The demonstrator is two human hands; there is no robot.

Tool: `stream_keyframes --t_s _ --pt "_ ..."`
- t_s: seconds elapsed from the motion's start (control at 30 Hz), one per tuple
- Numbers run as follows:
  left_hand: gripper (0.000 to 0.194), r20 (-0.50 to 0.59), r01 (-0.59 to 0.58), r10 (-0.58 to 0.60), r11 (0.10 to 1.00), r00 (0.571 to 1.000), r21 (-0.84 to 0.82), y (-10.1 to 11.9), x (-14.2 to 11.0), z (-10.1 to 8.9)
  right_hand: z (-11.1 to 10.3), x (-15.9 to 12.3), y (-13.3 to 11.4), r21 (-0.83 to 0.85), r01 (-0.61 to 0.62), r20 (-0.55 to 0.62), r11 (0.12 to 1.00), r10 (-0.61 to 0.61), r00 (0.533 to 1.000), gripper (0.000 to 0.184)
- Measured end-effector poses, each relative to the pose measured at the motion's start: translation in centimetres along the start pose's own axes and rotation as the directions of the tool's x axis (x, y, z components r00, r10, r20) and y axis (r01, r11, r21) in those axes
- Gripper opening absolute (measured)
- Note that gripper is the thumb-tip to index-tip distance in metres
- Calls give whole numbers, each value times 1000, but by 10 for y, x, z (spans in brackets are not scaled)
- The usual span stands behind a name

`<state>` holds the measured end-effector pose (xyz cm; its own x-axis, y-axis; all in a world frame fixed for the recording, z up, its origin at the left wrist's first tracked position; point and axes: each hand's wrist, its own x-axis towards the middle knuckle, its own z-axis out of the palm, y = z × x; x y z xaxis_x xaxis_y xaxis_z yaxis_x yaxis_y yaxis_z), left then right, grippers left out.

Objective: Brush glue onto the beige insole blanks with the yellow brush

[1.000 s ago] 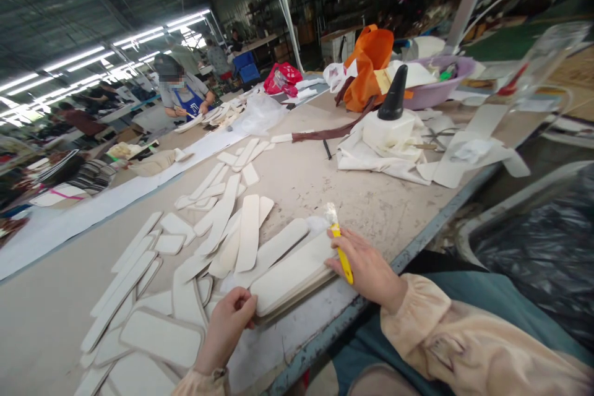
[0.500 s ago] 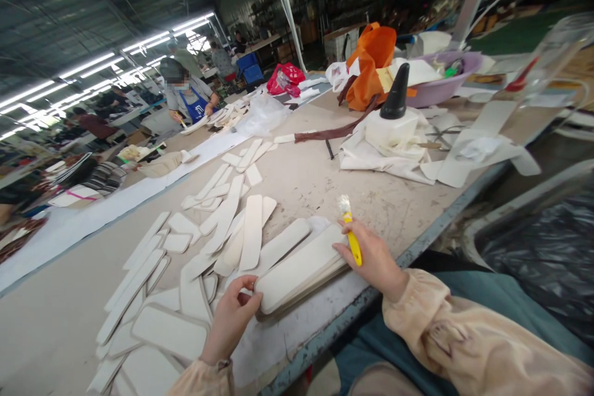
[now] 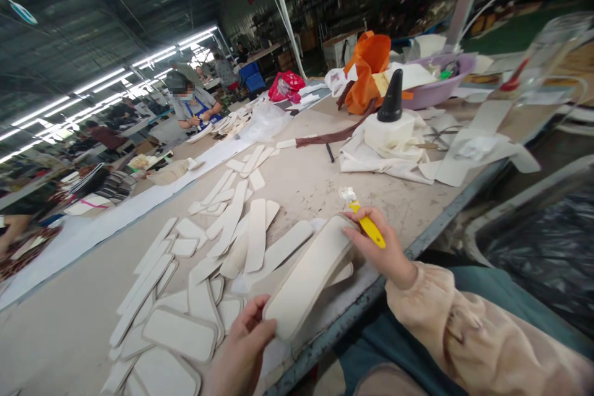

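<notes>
A long off-white panel with rounded corners [image 3: 309, 278] is held at a slant between my two hands, raised off the pieces under it. My left hand [image 3: 250, 328] pinches its near left end between thumb and fingers. At the far right end, my right hand [image 3: 378, 244] grips the panel's edge and also holds a yellow-handled brush [image 3: 369, 226], its bristles coated white and pointing away from me. Below the panel, another pale piece [image 3: 341, 273] sticks out to the right. Many similar pale pieces [image 3: 180, 328] lie loosely piled to the left.
A white bottle with a black cone top [image 3: 392, 127] stands on cloth at the back right. Behind it are an orange bag [image 3: 366, 68] and a purple basin [image 3: 439, 90]. The blue-grey table edge [image 3: 352, 328] runs diagonally before me. A co-worker [image 3: 195, 102] works across the table.
The panel has been lifted and tilted, its left end drawn toward me. Both hands moved with it, and the brush now leans further over in my right hand.
</notes>
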<state>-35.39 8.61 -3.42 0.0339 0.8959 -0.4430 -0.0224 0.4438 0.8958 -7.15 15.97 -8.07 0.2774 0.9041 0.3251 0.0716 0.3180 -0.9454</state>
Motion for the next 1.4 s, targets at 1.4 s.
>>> stream_keyframes --t_s 1.4 --pt "40 466 304 -168 923 869 -235 -67 -33 99 -23 18 -5 -49 -27 -57 998 24 998 33"
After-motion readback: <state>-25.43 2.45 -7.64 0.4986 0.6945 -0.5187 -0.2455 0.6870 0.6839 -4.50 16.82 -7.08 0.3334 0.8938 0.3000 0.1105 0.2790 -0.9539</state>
